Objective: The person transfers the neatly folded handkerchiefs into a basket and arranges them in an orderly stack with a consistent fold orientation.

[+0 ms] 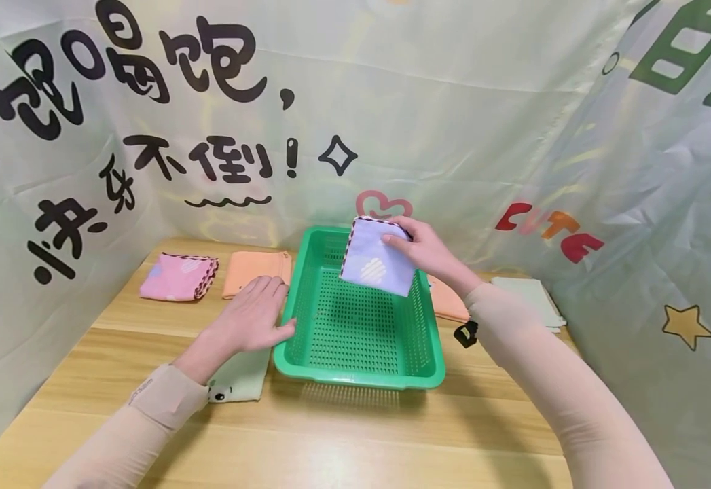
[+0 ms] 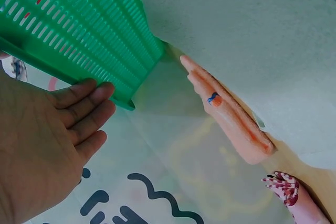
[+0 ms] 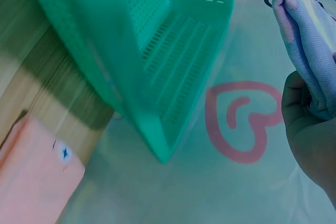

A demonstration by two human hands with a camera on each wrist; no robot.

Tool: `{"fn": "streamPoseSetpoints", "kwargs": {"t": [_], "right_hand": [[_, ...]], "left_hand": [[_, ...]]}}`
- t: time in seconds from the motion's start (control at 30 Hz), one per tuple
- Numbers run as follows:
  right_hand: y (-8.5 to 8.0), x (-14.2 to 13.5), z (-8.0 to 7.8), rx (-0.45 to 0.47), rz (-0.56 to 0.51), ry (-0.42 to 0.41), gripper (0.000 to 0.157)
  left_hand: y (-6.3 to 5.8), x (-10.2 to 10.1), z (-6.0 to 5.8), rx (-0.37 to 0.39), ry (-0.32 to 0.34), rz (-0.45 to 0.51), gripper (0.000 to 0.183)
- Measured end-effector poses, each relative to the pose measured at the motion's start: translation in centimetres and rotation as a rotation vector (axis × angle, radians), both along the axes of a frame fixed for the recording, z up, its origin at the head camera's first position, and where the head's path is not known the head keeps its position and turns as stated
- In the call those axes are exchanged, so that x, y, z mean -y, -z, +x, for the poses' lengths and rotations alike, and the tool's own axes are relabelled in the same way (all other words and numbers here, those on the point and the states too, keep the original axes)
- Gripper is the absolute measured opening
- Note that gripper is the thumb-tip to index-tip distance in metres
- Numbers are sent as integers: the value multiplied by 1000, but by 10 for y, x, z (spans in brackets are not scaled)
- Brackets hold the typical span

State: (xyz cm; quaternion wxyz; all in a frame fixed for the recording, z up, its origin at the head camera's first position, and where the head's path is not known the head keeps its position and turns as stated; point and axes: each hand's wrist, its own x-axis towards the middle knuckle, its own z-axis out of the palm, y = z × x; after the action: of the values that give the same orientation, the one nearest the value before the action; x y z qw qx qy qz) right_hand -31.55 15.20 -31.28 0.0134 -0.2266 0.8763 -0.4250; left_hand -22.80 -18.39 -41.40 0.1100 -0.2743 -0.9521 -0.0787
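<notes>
My right hand (image 1: 431,250) pinches a folded lavender towel (image 1: 364,251) with a white patch and a dark checked edge, thumb on its front face. The towel is held up over the far right part of a green plastic basket (image 1: 361,380). In the right wrist view, the towel (image 3: 307,40) shows as a thick stack of layers in the curled fingers. My left hand (image 1: 251,319), fingers straight, is at the basket's left side, with its thumb close to the rim. In the left wrist view, that palm (image 2: 47,145) faces the perforated basket wall (image 2: 79,30).
Left of the basket lie a pink towel (image 1: 174,277), an orange towel (image 1: 254,266) and a pale green towel (image 1: 245,377) partly under my left arm. To its right are another orange towel (image 1: 447,299) and a whitish one (image 1: 529,299). Printed curtains (image 1: 453,122) enclose the wooden table (image 1: 331,448).
</notes>
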Motion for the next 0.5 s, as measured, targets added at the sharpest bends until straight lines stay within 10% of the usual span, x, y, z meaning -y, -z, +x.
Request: {"fn": "streamPoseSetpoints", "kwargs": {"t": [0.5], "right_hand": [[22,46,-33,93,-32,14,38]], "left_hand": [[-1,1,0,-3,2,-4,45]]}}
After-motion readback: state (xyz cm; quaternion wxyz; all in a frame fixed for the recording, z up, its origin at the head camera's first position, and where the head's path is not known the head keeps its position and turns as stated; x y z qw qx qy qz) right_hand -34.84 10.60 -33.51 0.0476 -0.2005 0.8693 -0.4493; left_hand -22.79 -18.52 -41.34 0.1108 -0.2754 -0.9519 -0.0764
